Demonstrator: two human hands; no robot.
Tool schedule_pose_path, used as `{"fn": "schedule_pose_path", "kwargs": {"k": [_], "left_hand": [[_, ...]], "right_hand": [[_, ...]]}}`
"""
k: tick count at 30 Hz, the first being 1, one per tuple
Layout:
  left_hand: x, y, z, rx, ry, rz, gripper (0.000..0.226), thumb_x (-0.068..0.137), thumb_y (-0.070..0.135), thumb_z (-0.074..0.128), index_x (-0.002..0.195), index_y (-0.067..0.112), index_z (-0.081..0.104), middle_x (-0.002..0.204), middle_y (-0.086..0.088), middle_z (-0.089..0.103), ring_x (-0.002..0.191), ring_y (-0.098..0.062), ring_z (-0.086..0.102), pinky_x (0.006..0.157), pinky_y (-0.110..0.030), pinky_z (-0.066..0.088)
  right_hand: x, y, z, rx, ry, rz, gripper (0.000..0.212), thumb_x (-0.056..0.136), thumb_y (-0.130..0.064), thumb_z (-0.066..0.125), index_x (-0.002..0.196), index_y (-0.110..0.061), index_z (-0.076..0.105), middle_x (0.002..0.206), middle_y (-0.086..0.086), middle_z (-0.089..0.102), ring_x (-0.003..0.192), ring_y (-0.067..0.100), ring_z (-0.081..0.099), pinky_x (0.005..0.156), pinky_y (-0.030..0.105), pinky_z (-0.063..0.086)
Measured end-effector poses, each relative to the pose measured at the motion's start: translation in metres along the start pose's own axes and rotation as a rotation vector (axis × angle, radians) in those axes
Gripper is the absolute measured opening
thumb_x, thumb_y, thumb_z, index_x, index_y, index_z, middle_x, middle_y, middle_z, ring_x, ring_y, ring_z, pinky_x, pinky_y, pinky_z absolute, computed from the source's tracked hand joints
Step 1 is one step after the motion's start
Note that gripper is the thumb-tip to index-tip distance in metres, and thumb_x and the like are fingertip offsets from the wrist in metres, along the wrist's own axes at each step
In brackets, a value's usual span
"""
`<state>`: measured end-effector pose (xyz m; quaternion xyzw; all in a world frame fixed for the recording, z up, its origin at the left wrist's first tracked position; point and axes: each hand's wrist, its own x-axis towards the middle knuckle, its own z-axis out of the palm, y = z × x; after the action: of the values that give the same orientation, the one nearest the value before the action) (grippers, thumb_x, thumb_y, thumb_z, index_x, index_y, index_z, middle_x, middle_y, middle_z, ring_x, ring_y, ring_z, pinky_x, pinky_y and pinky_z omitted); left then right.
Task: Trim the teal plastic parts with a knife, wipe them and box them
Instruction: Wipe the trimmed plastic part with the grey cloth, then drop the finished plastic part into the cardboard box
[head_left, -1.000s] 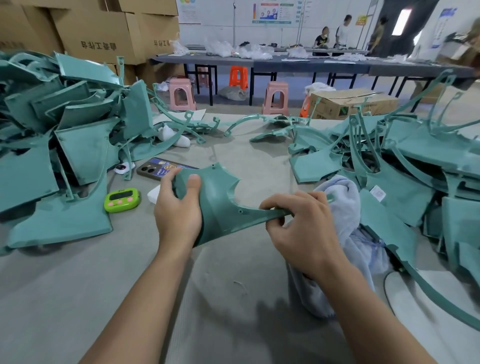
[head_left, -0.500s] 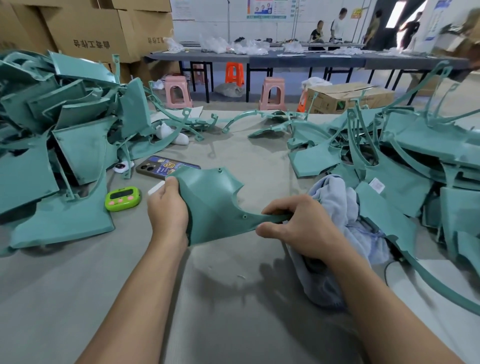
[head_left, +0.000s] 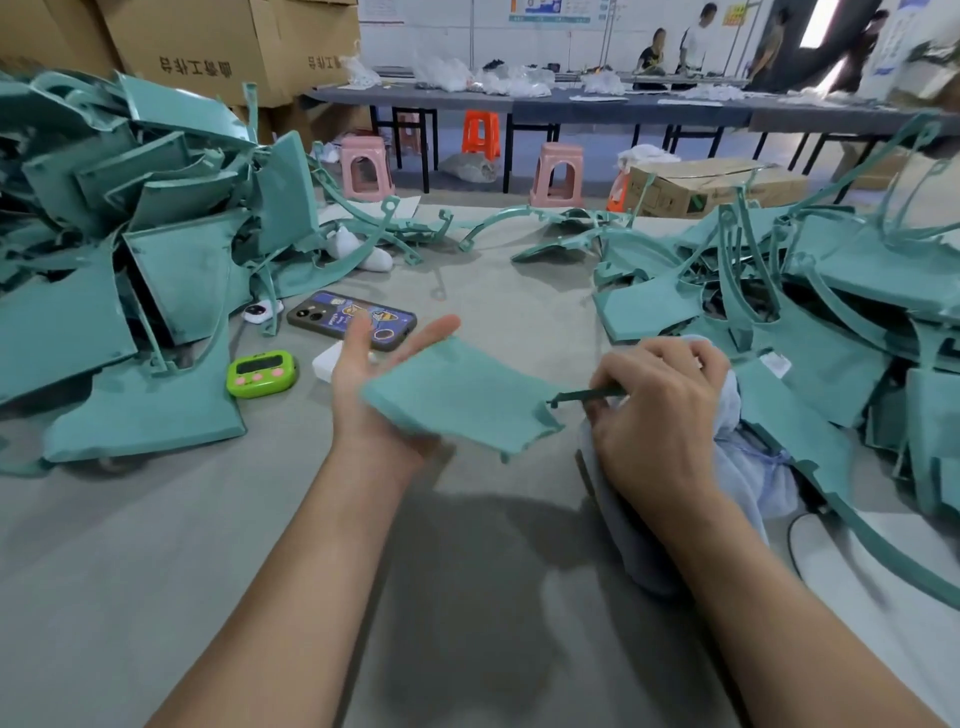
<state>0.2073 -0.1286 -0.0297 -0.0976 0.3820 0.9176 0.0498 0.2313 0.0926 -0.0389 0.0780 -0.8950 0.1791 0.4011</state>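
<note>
Left hand (head_left: 361, 382) flat, palm up, fingers straight; teal part (head_left: 462, 400) lies across it above mid-table. Right hand (head_left: 660, 415), at the part's 3 o'clock, pinches its thin arm, with the cloth (head_left: 745, 480) underneath.
</note>
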Motion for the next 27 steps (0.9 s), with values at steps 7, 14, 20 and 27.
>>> {"fn": "schedule_pose_path", "kwargs": {"k": [7,14,20,27], "left_hand": [[-0.011,-0.015,0.003,0.431,-0.194,-0.281,0.055,0.086,-0.007,0.045,0.137,0.011,0.053,0.126,-0.011,0.071,0.111,-0.029,0.07,0.087,-0.039,0.058],[-0.004,-0.02,0.012,0.301,0.036,0.028,0.04,0.089,-0.015,0.047,0.114,0.012,0.065,0.101,-0.003,0.078,0.081,-0.019,0.076,0.064,-0.027,0.06],[-0.039,-0.03,0.052,0.142,-0.005,0.07,0.028,0.088,-0.004,0.054,0.106,0.013,0.068,0.095,-0.012,0.077,0.073,-0.026,0.074,0.061,-0.032,0.06],[-0.106,-0.042,0.135,0.651,-0.455,0.141,0.019,0.084,0.015,0.071,0.098,0.006,0.079,0.095,-0.009,0.079,0.079,-0.016,0.074,0.063,-0.022,0.056]], "right_hand": [[-0.003,0.006,-0.001,-0.017,-0.024,0.045,0.038,0.048,0.016,0.07,0.074,-0.012,0.073,0.07,0.004,0.069,0.093,0.03,0.066,0.116,0.032,0.017],[-0.005,-0.011,-0.028,0.294,0.117,0.068,0.033,0.078,-0.003,0.068,0.105,-0.019,0.078,0.109,-0.007,0.075,0.111,0.013,0.062,0.113,0.036,0.035],[-0.007,-0.036,-0.054,0.756,-0.235,0.744,0.048,0.091,-0.019,0.07,0.136,-0.028,0.06,0.124,-0.003,0.068,0.106,0.014,0.064,0.091,0.024,0.053],[-0.015,0.013,-0.175,1.058,-0.122,0.874,0.026,0.089,-0.001,0.071,0.108,-0.018,0.066,0.088,0.01,0.079,0.076,0.02,0.075,0.068,0.033,0.061]]}}
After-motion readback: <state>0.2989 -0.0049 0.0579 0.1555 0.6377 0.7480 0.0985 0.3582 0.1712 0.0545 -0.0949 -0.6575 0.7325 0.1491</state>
